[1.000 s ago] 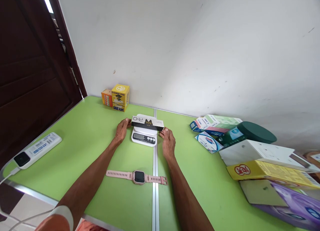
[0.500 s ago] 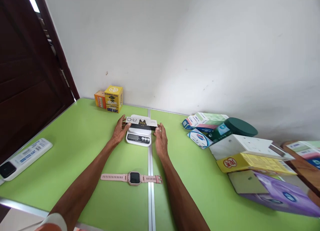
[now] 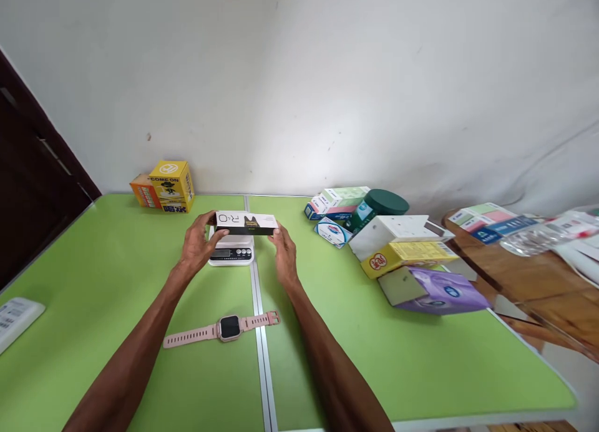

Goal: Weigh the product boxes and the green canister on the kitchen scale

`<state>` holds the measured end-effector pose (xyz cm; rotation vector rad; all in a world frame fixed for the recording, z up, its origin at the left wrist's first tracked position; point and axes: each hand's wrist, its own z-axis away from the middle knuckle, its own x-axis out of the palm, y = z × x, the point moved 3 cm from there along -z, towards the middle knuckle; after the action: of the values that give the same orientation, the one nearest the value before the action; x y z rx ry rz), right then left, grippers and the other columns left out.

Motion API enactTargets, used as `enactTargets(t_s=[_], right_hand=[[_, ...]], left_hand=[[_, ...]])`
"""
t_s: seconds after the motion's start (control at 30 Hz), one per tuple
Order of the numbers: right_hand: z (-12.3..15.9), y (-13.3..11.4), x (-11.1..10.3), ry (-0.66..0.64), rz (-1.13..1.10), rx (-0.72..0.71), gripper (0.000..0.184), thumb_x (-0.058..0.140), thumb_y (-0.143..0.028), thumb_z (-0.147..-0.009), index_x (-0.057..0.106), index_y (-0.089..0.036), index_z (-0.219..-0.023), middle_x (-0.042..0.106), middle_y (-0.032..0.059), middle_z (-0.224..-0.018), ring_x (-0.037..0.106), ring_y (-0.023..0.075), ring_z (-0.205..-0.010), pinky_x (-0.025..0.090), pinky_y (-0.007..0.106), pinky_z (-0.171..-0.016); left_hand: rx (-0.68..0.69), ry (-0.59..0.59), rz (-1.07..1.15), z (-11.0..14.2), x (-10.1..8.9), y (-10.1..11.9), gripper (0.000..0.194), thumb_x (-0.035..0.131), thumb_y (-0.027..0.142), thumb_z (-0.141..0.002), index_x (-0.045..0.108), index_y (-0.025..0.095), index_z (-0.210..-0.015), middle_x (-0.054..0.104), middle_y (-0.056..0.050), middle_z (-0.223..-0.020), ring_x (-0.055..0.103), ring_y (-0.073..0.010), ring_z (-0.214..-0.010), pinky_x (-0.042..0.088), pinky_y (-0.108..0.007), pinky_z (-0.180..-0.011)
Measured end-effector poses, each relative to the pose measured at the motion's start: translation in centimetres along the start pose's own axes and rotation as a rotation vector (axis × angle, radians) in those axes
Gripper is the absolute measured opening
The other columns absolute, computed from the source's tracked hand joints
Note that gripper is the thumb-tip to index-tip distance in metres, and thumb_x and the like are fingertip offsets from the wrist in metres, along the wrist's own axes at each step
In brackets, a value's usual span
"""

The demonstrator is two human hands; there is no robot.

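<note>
A long, narrow black-and-white box (image 3: 246, 223) is gripped at its two ends, over a white digital kitchen scale (image 3: 231, 255). My left hand (image 3: 197, 243) has its thumb on the near face at the left end and its fingers behind. At the right end, my right hand (image 3: 284, 251) pinches the box between thumb and fingers. The box hides much of the scale's weighing plate; whether it touches the plate I cannot tell. Nearer to me lies a smartwatch (image 3: 229, 327) with a pink strap, stretched flat across the table.
On the green table (image 3: 327, 357), a yellow box (image 3: 172, 186) and an orange box (image 3: 146, 191) stand back left. Several cartons, a purple box (image 3: 440, 291) and a dark green tub (image 3: 377, 208) are grouped at the right. A white device (image 3: 19, 319) lies at the left edge.
Both hands have closed on the ends of the narrow box, which looks slightly raised from the scale. The view has swung right, showing more of a wooden surface there.
</note>
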<state>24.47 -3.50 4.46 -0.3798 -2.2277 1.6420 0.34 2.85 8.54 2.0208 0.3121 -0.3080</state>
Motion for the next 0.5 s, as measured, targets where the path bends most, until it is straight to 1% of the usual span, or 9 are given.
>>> enactTargets(t_s=[0.07,0.17,0.27,0.37,0.43,0.5], right_hand=[[0.5,-1.0,-2.5,0.100,0.026,-0.002,0.073,0.059,-0.076,-0.098,0.074,-0.022,-0.145,0.073,0.0127,-0.150,0.066,0.0332,-0.139,0.054,0.052,-0.120],[2.5,-2.5,-7.5,0.248,0.159,0.015,0.069,0.060,-0.072,-0.098,0.074,-0.022,-0.144,0.073,0.0130,-0.149,0.066,0.0352,-0.139,0.051,0.055,-0.121],[6.1,-3.8,-13.1,0.366,0.379,0.044,0.070,0.060,-0.073,-0.095,0.076,-0.022,-0.141,0.075,0.0146,-0.145,0.065,0.0388,-0.138,0.047,0.058,-0.122],[10.6,-4.7,-18.6,0.477,0.569,0.100,0.074,0.062,-0.078,-0.089,0.077,-0.024,-0.136,0.078,0.0154,-0.140,0.066,0.0418,-0.135,0.047,0.060,-0.120],[13.3,-4.8,-21.9,0.547,0.659,0.155,0.079,0.061,-0.082,-0.085,0.077,-0.023,-0.135,0.078,0.0170,-0.139,0.068,0.0442,-0.132,0.049,0.062,-0.116],[15.4,-4.8,-24.9,0.615,0.739,0.204,0.085,0.060,-0.084,-0.081,0.076,-0.022,-0.136,0.078,0.0190,-0.138,0.069,0.0464,-0.129,0.049,0.065,-0.115]], left_hand=[[0.015,-0.064,0.021,0.6,1.9,1.8,0.056,0.089,0.051,-0.084,0.075,0.022,-0.129,0.080,-0.014,-0.125,0.074,-0.0358,-0.114,0.061,-0.053,-0.104],[-0.018,-0.199,0.106,2.7,5.9,4.0,0.053,0.089,0.056,-0.084,0.076,0.022,-0.123,0.081,-0.014,-0.117,0.076,-0.0354,-0.106,0.064,-0.052,-0.094],[-0.010,-0.389,0.123,5.9,10.1,5.8,0.048,0.084,0.060,-0.088,0.076,0.022,-0.116,0.081,-0.014,-0.111,0.076,-0.0354,-0.102,0.062,-0.051,-0.090],[0.042,-0.584,0.064,9.4,13.8,7.5,0.046,0.082,0.060,-0.090,0.074,0.023,-0.116,0.081,-0.014,-0.112,0.075,-0.0364,-0.103,0.059,-0.049,-0.090],[0.087,-0.680,0.012,11.3,16.2,8.6,0.049,0.082,0.063,-0.089,0.074,0.023,-0.117,0.080,-0.015,-0.113,0.073,-0.0368,-0.104,0.056,-0.049,-0.091],[0.139,-0.751,-0.033,12.9,18.7,9.7,0.054,0.079,0.067,-0.090,0.072,0.021,-0.118,0.078,-0.016,-0.112,0.070,-0.0363,-0.105,0.054,-0.049,-0.094]])
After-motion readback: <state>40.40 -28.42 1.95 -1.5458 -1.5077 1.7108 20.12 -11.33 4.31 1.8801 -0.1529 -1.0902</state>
